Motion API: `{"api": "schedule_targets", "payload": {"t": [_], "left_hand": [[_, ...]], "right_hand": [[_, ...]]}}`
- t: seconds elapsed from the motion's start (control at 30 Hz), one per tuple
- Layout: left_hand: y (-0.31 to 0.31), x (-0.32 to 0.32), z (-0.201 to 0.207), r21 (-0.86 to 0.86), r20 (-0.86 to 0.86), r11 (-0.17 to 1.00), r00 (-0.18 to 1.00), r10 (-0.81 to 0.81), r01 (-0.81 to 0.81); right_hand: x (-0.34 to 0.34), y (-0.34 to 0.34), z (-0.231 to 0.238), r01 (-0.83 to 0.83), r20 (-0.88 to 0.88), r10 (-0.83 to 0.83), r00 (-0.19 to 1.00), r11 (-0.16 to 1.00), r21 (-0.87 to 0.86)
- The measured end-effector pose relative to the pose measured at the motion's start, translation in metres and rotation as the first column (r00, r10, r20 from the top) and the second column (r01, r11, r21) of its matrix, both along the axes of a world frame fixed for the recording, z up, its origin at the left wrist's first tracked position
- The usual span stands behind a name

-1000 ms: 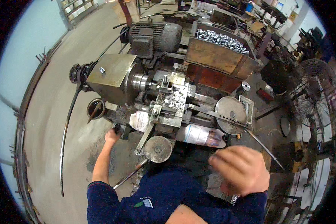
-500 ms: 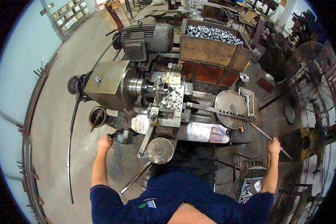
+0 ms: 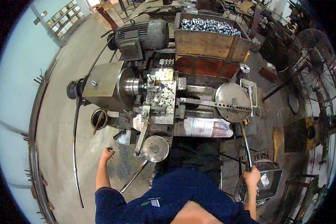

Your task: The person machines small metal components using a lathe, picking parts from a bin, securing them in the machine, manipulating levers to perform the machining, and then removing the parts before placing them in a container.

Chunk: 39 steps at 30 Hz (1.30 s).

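Note:
My right hand [image 3: 251, 175] is wrapped round the lower end of a long metal lever [image 3: 246, 143]. That lever runs down from a round steel disc [image 3: 233, 100], which a perforated flat bar crosses. My left hand [image 3: 107, 154] is in the air left of the machine, fingers loosely curved and apart, with nothing I can make out in it. Just above it is a short dark-handled lever [image 3: 118, 135]. In front of me is a lathe-like machine with a chuck [image 3: 132, 86] and a chip-covered cross slide [image 3: 160, 95]. A second disc [image 3: 155, 148] carries another lever [image 3: 134, 176].
A large metal bin [image 3: 201, 43] full of small shiny parts [image 3: 211, 27] stands behind the machine, beside an electric motor [image 3: 142, 37]. A handwheel [image 3: 99, 118] juts out at the left. A tray [image 3: 270, 183] lies by my right forearm. A caged fan [image 3: 313, 67] stands far right.
My left hand has let go of the short dark-handled lever and come down toward me. My right hand has swung the long lever inward and toward me, and the cross slide has shifted slightly.

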<state>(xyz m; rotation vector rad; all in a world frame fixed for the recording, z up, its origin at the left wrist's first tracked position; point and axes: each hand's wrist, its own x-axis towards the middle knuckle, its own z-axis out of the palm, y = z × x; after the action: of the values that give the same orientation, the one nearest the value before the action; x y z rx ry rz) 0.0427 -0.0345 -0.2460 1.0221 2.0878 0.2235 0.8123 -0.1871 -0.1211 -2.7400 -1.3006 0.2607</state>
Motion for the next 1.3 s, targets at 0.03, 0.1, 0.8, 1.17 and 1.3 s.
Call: {"api": "schedule_targets", "payload": {"t": [0.03,0.1,0.8,1.17,1.3], "left_hand": [[0.011,0.004,0.001,0.055,0.015,0.998,1.000,-0.008,0.007],[0.028,0.013,0.007,0.162,0.037,0.987,0.999,-0.004,-0.003],[0.049,0.075,-0.079,0.366,-0.494,0.913,0.869,0.028,0.179],[0.041,0.071,-0.036,0.136,-0.511,0.953,0.843,-0.166,0.270],[0.040,0.036,-0.003,0.162,-0.064,0.934,0.948,-0.310,0.317]], "right_hand": [[-0.012,-0.004,0.005,0.014,-0.018,-0.014,1.000,1.000,0.011],[-0.028,-0.001,0.020,0.020,-0.033,-0.021,0.999,1.000,-0.015],[0.158,0.122,0.000,0.105,0.383,-0.077,0.921,0.993,-0.051],[0.093,0.129,-0.012,-0.155,0.441,0.048,0.896,0.965,0.210],[-0.003,0.164,0.057,-0.363,0.148,0.333,0.931,0.809,0.462]]}}
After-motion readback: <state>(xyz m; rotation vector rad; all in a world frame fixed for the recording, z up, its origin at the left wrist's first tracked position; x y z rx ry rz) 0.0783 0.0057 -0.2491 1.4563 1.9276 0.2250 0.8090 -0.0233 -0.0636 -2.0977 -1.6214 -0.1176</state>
